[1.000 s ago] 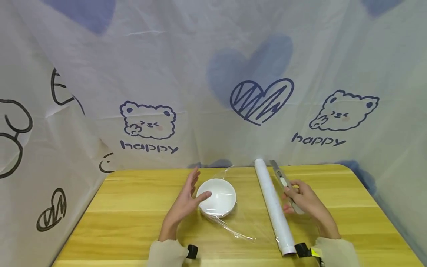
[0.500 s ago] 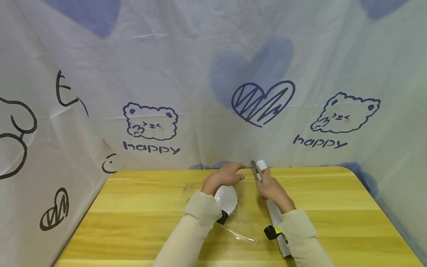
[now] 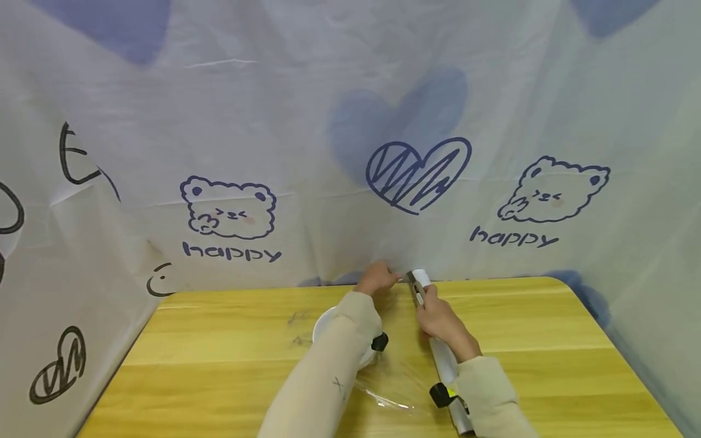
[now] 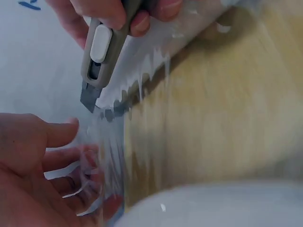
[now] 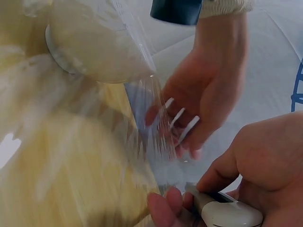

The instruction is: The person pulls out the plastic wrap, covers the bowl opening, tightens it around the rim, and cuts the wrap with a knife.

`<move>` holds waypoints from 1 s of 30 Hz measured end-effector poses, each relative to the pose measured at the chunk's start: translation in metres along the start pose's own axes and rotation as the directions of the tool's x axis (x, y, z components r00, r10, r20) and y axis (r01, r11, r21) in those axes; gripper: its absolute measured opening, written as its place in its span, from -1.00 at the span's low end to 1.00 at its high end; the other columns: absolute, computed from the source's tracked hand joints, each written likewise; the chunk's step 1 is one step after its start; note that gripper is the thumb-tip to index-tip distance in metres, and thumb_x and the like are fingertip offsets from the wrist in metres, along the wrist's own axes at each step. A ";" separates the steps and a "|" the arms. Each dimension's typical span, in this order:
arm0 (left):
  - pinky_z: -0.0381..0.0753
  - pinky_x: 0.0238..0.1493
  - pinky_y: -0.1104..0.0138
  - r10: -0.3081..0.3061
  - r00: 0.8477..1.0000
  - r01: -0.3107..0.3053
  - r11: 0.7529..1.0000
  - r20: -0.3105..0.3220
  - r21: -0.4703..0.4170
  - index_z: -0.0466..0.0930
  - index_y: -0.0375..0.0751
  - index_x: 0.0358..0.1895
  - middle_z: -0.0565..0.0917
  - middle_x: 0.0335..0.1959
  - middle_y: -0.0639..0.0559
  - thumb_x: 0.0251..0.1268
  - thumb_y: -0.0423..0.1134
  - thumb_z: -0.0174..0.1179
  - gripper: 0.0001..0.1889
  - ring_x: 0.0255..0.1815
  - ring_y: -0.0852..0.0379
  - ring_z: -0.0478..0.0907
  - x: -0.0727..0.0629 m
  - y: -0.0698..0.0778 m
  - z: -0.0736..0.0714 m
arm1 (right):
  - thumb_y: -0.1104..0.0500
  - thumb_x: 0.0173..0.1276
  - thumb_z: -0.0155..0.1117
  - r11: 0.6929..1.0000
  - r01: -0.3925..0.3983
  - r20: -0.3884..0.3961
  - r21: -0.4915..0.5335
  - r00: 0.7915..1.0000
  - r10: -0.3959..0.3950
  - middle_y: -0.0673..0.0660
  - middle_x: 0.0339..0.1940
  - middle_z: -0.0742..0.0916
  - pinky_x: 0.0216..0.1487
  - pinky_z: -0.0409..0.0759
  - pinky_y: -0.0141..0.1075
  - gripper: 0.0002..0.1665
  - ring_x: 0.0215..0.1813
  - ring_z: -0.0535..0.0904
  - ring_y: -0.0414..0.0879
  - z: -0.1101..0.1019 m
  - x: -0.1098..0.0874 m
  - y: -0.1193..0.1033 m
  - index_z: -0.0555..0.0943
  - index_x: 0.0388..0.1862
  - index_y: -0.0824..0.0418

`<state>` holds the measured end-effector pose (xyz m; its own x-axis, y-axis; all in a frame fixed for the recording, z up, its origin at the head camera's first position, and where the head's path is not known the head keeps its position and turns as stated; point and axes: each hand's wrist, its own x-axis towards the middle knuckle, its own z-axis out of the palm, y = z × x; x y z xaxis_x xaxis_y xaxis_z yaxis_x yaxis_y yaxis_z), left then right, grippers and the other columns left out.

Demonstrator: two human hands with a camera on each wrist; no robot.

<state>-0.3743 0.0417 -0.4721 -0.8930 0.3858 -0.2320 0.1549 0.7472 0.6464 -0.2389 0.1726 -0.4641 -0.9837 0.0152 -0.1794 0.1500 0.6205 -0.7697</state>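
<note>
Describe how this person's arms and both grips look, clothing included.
Both arms wear long, plain, cream-coloured sleeves: the left sleeve and the right sleeve. The left cuff looks ribbed up close. A stubby black block shows at each wrist, left and right, with a yellow patch beside the right one. Left grip and right grip wear no gloves.

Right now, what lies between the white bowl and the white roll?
Clear film, over the wooden table; the head view shows its glints between the bowl and the roll.
</note>
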 end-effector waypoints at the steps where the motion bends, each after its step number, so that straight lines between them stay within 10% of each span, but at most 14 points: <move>1: 0.35 -0.56 0.28 -0.018 1.000 0.017 0.999 -0.018 -0.037 0.43 -0.24 -0.67 0.35 -0.70 0.03 0.44 -0.22 0.26 -0.55 -0.65 0.11 0.28 -0.002 -0.001 0.000 | 0.33 0.56 -0.20 1.000 -0.002 -0.002 0.001 1.000 0.002 0.30 -0.38 0.54 -0.51 0.54 -0.22 -0.49 -0.56 0.60 0.09 0.000 0.000 0.000 0.07 0.40 0.49; 6: 0.20 -0.61 0.30 -0.030 0.998 0.015 0.961 -0.052 -0.276 0.15 -0.09 -0.76 0.17 -0.79 0.10 0.32 -0.48 0.18 -0.47 -0.72 0.17 0.10 -0.008 -0.004 0.004 | 0.32 0.57 -0.21 1.000 0.002 -0.016 -0.006 1.000 -0.002 0.21 -0.50 0.55 -0.52 0.51 -0.26 -0.50 -0.59 0.55 0.01 0.000 0.000 0.001 0.08 0.41 0.48; 10: 0.58 -0.44 0.26 -0.104 0.992 0.127 0.818 0.072 -0.562 0.50 -0.39 -0.33 0.57 -0.62 -0.07 0.41 -0.47 0.01 -0.87 -0.61 0.06 0.55 -0.005 -0.009 0.010 | 0.32 0.57 -0.20 1.000 0.004 -0.032 -0.025 0.999 -0.005 0.19 -0.55 0.58 -0.53 0.50 -0.27 -0.49 -0.62 0.54 -0.03 0.000 0.002 0.002 0.09 0.42 0.46; 12: 0.72 -0.21 0.16 -0.137 0.979 0.203 0.731 0.152 -0.651 0.46 -0.47 0.09 0.73 -0.38 -0.21 0.44 -0.42 -0.05 -0.73 -0.38 -0.08 0.73 -0.003 -0.012 0.013 | 0.32 0.57 -0.19 0.999 0.002 -0.041 -0.042 0.999 -0.004 0.21 -0.54 0.59 -0.55 0.49 -0.27 -0.49 -0.63 0.53 -0.04 -0.001 0.003 0.001 0.10 0.42 0.46; 15: 0.71 0.08 0.08 -0.148 0.958 0.279 0.671 0.245 -0.687 0.28 -0.43 0.43 0.76 -0.06 -0.29 0.45 -0.36 -0.07 -0.49 -0.05 -0.15 0.76 0.001 -0.016 0.015 | 0.32 0.56 -0.18 0.998 0.008 -0.058 -0.067 0.998 -0.012 0.24 -0.47 0.60 -0.58 0.48 -0.27 -0.50 -0.64 0.52 -0.05 -0.001 0.003 0.001 0.12 0.41 0.46; 21: 0.52 0.34 0.08 -0.073 0.914 0.367 0.570 0.399 -0.735 0.36 -0.53 0.34 0.65 0.19 -0.32 0.57 -0.33 -0.19 -0.57 0.27 -0.18 0.58 0.006 -0.019 0.016 | 0.33 0.53 -0.15 0.994 0.008 -0.078 -0.112 0.997 -0.017 0.30 -0.37 0.61 -0.60 0.47 -0.25 -0.53 -0.63 0.52 -0.04 -0.002 0.005 -0.001 0.18 0.36 0.46; 30: 0.57 0.30 0.15 -0.048 0.877 0.445 0.457 0.477 -0.771 0.51 -0.54 0.24 0.63 0.21 -0.32 0.58 -0.33 -0.17 -0.58 0.28 -0.15 0.59 0.011 -0.020 0.021 | 0.36 0.48 -0.05 0.971 -0.019 -0.113 -0.238 0.994 -0.008 0.49 -0.07 0.65 -0.41 0.59 -0.11 -0.50 -0.29 0.60 0.14 -0.003 0.012 0.001 0.23 0.35 0.50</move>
<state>-0.3787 0.0424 -0.5031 -0.5891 0.5608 -0.5818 -0.6520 0.0956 0.7522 -0.2505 0.1758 -0.4655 -0.9898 0.0985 -0.1032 0.1409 0.7888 -0.5982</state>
